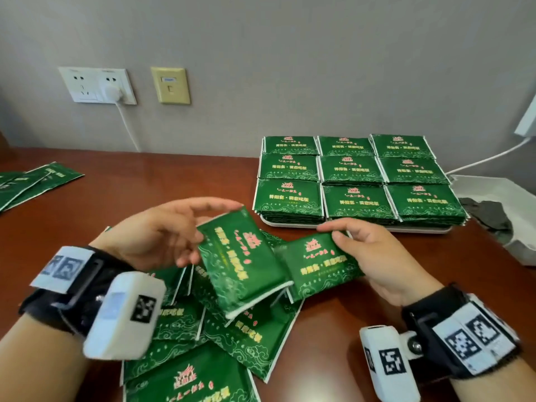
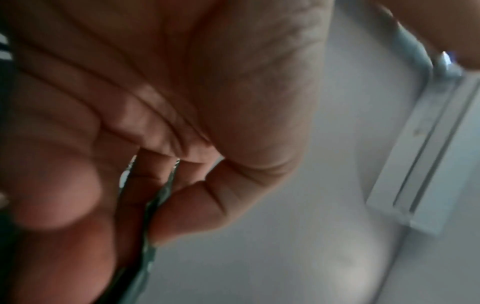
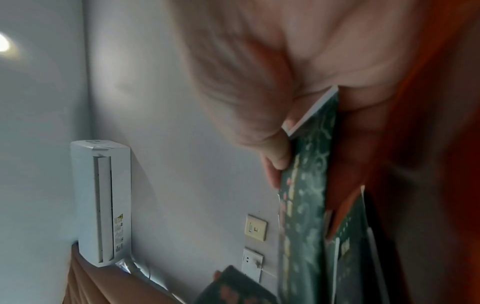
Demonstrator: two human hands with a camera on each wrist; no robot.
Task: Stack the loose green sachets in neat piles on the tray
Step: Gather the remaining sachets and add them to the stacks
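Green sachets in the left hand: a thick bundle [image 1: 243, 259] held above the table, tilted, its white edge toward the person.
Left hand [image 1: 162, 233]: raised over the loose heap, palm turned inward; thumb and lower fingers pinch the bundle's left edge while the upper fingers reach out straight over its top corner. In the left wrist view the thumb [image 2: 187, 209] and a fingertip press on a thin foil edge [image 2: 150, 222], blurred.
Right hand [image 1: 374, 256]: lifted beside the left, fingers curled around the right end of a second bundle [image 1: 316, 265], thumb on top near its upper corner. The right wrist view shows this bundle [image 3: 303, 205] edge-on, clamped between thumb [image 3: 275, 152] and fingers.
Bundles: the left one overlaps the near-left edge of the right one; both are clear of the tray.
Loose heap [image 1: 203, 343]: more green sachets scattered on the brown table [image 1: 145, 181] under and in front of both hands; a few more lie at the far left [image 1: 34, 181].
Tray [image 1: 356, 226]: white, at the back right near the wall, carrying nine neat piles [image 1: 353, 169] in three rows of three.
Wrists: each carries a black strap with a white camera block and printed markers.
Wall: white socket with a plug [image 1: 98, 85], a beige plate [image 1: 171, 85] beside it.
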